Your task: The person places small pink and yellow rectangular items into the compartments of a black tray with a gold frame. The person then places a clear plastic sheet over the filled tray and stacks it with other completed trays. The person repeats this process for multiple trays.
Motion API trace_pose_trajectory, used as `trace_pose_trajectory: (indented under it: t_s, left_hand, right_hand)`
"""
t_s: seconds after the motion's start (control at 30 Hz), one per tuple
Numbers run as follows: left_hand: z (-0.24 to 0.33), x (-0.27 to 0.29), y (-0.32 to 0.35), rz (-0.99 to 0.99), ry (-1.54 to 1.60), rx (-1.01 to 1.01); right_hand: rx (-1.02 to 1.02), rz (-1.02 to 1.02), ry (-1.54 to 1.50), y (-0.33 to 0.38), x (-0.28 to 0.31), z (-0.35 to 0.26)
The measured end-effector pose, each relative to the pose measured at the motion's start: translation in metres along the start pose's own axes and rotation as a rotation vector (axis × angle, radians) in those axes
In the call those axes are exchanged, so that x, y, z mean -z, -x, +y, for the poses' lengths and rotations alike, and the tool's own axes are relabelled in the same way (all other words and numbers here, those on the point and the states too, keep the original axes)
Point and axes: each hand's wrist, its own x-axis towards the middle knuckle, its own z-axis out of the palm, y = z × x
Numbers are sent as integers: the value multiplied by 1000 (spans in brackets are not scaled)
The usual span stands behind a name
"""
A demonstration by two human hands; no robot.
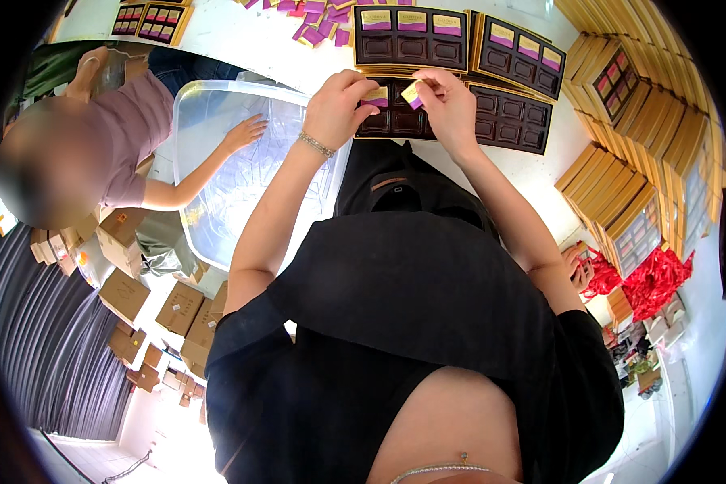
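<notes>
Head view: a white tabletop (290,66) is seen across the upper part of the frame, worked on by two bare hands at upper centre.
Right hand: a small square piece wrapped in gold and purple (412,95) is pinched narrowly between thumb and fingers of the right hand (446,105), above a dark brown moulded tray (403,123).
Left hand: thumb and forefinger of the left hand (337,109) are parted around a second gold-and-purple square (377,96) at the tray's upper left; whether it is gripped cannot be told.
Neighbouring trays: a gold-edged dark tray (412,64) is set just above, its top row filled with three wrapped squares; a similar tilted tray (524,79) is placed at its right, likewise topped with three.
Lower right tray: dark compartments are exposed in another brown tray (511,118), right of the hands.
Loose squares: a purple-and-gold scatter (321,22) is spread at top centre.
Left side: a clear plastic bin (183,153) is reached over by a co-worker's hand (247,133).
Right side: gold-edged boxes (605,189) are stacked above bright red ribbon (657,284).
</notes>
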Motion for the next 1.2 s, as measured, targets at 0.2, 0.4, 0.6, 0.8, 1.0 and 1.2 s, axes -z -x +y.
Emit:
trace_pose_trajectory:
  t_s: [0.2,0.4,0.6,0.8,1.0,1.2]
  left_hand:
    - [3,-8,20,98,-125,-36]
    - [13,-22,45,-180,-324,-78]
    - [11,-31,44,-168,-363,-57]
    - [7,-26,41,-226,-342,-72]
    - [-39,13,-17,175,-315,34]
    - [-134,-21,-152,69,-171,-50]
  right_hand:
    - [343,68,379,20,4,-13]
    - [639,-379,957,41,17,5]
    - [505,-283,1117,48,-2,6]
    - [497,-419,1047,35,6,-3]
    - [739,-149,727,-88,38,-41]
    - [588,-611,840,-259,-14,8]
